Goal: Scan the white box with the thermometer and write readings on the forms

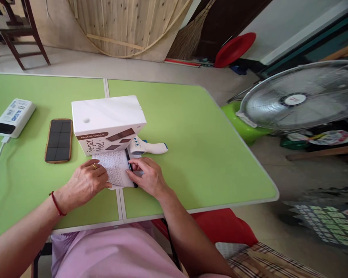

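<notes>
Now, two hands pressing a printed paper sheet flat before a white cardboard box.

Far left of the white cardboard box (108,123) lies a white power bank (14,117), then a dark phone in a brown case (58,140) just beside the box. In front of the box, the left hand (85,182) rests spread on the printed paper sheet (116,168); the right hand (146,175) pinches its dark right edge. A white handheld thermometer (147,146) touches the box's right corner on the green folding table (197,154).
</notes>
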Available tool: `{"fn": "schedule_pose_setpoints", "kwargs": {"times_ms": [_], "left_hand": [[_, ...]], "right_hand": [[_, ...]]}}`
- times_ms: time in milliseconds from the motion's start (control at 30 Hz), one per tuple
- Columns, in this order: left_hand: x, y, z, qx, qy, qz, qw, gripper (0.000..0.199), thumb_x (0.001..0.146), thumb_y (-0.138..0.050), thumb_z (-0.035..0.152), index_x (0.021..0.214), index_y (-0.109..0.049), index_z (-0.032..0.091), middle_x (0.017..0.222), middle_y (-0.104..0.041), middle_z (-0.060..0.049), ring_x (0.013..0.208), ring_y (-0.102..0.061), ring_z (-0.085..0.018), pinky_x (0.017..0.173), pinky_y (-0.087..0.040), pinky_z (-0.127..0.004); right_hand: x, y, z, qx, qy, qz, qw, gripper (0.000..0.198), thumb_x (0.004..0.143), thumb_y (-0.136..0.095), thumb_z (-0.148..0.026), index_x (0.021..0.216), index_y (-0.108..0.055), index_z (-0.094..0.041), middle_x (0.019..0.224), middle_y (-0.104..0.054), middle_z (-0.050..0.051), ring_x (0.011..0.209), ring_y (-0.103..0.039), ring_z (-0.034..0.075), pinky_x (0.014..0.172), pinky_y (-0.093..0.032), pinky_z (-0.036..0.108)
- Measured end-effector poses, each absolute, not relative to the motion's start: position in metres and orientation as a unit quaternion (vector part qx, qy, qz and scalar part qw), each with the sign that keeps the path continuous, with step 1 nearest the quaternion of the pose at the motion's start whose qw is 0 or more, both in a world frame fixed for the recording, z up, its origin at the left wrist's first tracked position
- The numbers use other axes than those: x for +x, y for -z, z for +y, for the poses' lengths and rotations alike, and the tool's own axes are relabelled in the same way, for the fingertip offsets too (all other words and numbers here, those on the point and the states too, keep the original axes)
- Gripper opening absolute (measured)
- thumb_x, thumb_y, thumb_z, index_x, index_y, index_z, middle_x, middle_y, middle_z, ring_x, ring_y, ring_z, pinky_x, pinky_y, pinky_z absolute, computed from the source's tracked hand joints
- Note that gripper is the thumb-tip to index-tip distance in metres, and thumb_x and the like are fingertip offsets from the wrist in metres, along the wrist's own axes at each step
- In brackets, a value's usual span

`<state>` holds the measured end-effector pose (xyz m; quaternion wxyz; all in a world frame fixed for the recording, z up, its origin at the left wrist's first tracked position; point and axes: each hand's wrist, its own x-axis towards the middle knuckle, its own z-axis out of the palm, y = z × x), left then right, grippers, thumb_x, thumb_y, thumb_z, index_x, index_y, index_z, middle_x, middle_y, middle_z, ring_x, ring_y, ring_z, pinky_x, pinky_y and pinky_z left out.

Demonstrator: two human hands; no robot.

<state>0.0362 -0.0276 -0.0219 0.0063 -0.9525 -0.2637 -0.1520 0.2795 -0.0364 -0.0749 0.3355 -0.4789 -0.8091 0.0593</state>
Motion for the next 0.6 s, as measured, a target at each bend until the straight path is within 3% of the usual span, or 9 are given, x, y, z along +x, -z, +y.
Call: {"fn": "schedule_pose_setpoints", "kwargs": {"times_ms": [167,300,400,500,600], "left_hand": [[0.033,0.027,-0.025,-0.951,0.159,-0.263,-0.025,0.047,0.102,-0.040,0.042,0.067,-0.057,0.015,0.069,-0.063,-0.004,0.064,-0.060,-0.017,0.079,-0.055,-0.037],[0.036,0.031,-0.030,-0.954,0.164,-0.244,-0.056,0.042,0.095,-0.051,0.052,0.091,-0.066,0.013,0.108,-0.069,-0.014,0.093,-0.066,-0.027,0.083,-0.055,-0.043],[0.043,0.036,-0.033,-0.961,0.154,-0.218,-0.070,0.023,0.097,-0.054,0.033,0.102,-0.067,0.015,0.126,-0.064,-0.015,0.113,-0.061,-0.030,0.095,-0.052,-0.046],[0.046,0.036,-0.032,-0.961,0.145,-0.218,-0.088,0.024,0.097,-0.048,0.015,0.081,-0.066,0.015,0.117,-0.068,-0.012,0.108,-0.063,-0.025,0.094,-0.052,-0.043],[0.036,0.019,-0.034,-0.955,0.147,-0.230,-0.118,0.031,0.098,-0.052,0.027,0.071,-0.060,0.014,0.087,-0.068,-0.010,0.080,-0.065,-0.021,0.074,-0.055,-0.036]], "right_hand": [[0.279,0.076,-0.035,-0.472,-0.058,-0.811,0.342,0.009,0.085,-0.065,-0.022,0.094,-0.064,-0.021,0.068,-0.066,0.000,0.062,-0.061,0.017,0.067,-0.050,0.033],[0.279,0.076,-0.035,-0.471,-0.056,-0.810,0.345,0.009,0.085,-0.065,-0.022,0.094,-0.064,-0.021,0.068,-0.066,0.000,0.062,-0.061,0.017,0.067,-0.050,0.033],[0.280,0.075,-0.036,-0.472,-0.053,-0.810,0.344,0.009,0.084,-0.065,-0.021,0.094,-0.063,-0.021,0.068,-0.066,0.001,0.063,-0.062,0.017,0.068,-0.051,0.032],[0.282,0.074,-0.037,-0.477,-0.050,-0.808,0.341,0.010,0.083,-0.064,-0.018,0.093,-0.064,-0.020,0.068,-0.066,0.000,0.061,-0.061,0.016,0.068,-0.050,0.032],[0.284,0.075,-0.036,-0.484,-0.054,-0.804,0.342,0.011,0.083,-0.062,-0.017,0.093,-0.064,-0.020,0.068,-0.066,0.000,0.061,-0.061,0.016,0.068,-0.050,0.031]]}}
